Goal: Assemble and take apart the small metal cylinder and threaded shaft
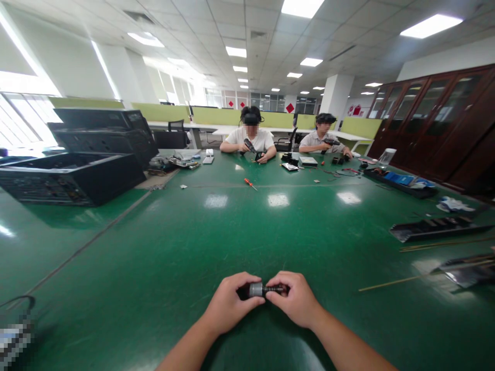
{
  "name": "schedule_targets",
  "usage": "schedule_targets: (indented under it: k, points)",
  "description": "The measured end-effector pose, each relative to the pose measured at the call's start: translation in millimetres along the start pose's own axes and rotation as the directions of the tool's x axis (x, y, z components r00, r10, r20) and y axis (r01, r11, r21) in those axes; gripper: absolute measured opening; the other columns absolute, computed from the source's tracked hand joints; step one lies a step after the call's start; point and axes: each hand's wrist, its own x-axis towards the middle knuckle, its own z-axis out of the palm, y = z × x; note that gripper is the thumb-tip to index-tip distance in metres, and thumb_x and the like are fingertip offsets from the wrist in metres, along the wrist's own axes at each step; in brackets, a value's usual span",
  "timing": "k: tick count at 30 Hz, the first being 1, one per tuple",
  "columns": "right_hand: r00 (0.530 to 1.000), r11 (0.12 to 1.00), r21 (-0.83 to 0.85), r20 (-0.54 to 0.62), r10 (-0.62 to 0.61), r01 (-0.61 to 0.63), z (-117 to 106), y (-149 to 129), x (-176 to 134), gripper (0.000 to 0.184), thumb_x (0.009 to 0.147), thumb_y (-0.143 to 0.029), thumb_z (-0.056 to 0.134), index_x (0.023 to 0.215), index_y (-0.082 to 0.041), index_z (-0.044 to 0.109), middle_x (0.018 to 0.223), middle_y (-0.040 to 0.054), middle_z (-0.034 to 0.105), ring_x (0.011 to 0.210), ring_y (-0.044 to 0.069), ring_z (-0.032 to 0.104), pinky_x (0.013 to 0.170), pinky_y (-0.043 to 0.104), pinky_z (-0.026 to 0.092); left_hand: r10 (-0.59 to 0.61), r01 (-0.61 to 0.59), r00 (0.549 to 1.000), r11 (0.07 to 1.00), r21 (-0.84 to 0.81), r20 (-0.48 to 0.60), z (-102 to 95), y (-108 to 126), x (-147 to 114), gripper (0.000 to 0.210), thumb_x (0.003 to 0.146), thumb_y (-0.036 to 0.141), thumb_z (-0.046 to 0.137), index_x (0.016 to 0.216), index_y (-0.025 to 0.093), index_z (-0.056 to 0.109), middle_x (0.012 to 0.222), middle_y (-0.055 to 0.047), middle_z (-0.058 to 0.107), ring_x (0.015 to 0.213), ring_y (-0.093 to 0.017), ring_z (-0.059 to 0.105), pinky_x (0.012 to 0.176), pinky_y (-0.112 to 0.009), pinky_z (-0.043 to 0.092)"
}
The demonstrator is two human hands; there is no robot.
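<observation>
Low in the head view, my two hands meet over the green tabletop [247, 232] at a small part: a silver-grey metal cylinder [256, 289] with a thin, dark, ridged shaft [270, 289] out of its right end. My left hand [232, 299] is closed around the cylinder, thumb below and fingers above. The ridged shaft is pinched by my right hand [296, 299], whose fingers and thumb hide its far end. The part lies roughly level, and its left end is in the shadow of my left palm. I cannot tell whether it touches the table.
An orange-handled screwdriver [249, 183] lies mid-table. Black computer cases [73, 178] are stacked at left. Thin yellowish rods [390, 284] and a black tray [441, 228] lie at right. Across the table sit two people, one holding a dark power tool [249, 146].
</observation>
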Motion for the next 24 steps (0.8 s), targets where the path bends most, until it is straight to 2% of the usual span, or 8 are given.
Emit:
schedule_targets:
  k: [24]
  points:
    - [1.000, 1.000, -0.002, -0.007, 0.015, -0.015, -1.5, 1.9, -0.1, 0.008, 0.074, -0.022, 0.069, 0.079, -0.020, 0.075, 0.066, -0.0005, 0.063, 0.056, 0.012, 0.053, 0.054, 0.023, 0.039, 0.003, -0.003, 1.000, 1.000, 0.006, -0.012, 0.5, -2.2, 0.4, 0.031, 0.072, 0.034, 0.078, 0.100, 0.023, 0.071, 0.094, -0.005, 0.074, 0.086, -0.021, 0.067, 0.079, -0.031, 0.050]
